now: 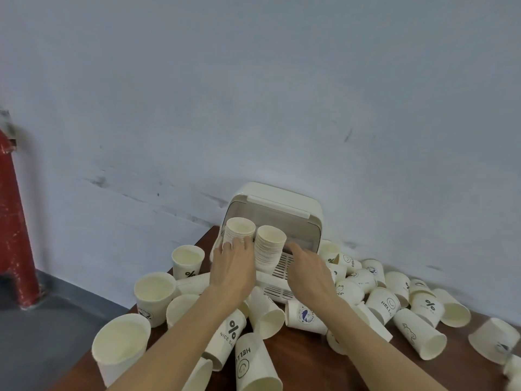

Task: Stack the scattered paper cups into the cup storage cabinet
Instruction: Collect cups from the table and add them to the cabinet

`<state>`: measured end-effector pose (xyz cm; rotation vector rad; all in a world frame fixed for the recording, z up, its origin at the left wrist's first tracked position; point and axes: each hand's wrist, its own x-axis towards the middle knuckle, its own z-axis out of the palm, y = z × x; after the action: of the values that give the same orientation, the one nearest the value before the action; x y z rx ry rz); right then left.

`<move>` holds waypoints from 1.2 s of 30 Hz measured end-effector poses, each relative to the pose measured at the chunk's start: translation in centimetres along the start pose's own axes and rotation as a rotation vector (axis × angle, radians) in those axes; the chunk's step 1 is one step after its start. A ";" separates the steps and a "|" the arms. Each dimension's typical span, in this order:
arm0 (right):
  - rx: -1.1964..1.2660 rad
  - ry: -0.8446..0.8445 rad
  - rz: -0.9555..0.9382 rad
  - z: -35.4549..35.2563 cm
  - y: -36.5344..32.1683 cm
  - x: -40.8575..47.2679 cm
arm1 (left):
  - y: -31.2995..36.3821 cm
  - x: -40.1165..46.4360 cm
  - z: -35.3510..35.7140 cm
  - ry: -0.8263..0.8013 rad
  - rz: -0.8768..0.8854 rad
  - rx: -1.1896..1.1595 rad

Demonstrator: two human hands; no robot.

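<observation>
Leaning in cream cabinet (pixel 284 204) — two ribbed cup stacks (pixel 269 249).

Dim, flat indoor light with a cool blue-grey cast on the wall (pixel 253 94); no clear source, no glare. Soft faint shadows under the cups (pixel 265 314) just below the fingers (pixel 239 244). Overall soft, slightly blurred, compression smear. Wide-angle bending at the edges, far from the fingers.
</observation>
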<state>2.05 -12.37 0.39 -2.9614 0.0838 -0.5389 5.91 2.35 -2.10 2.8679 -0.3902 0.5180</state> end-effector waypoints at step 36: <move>0.188 0.062 0.340 -8.0 10.6 -20.4 | 13.5 -13.3 -4.1 -0.048 0.246 -0.305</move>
<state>-20.18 -22.24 -0.68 -2.6666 0.5029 -0.5550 -11.34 -6.47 -1.17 2.5556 -0.7652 0.3899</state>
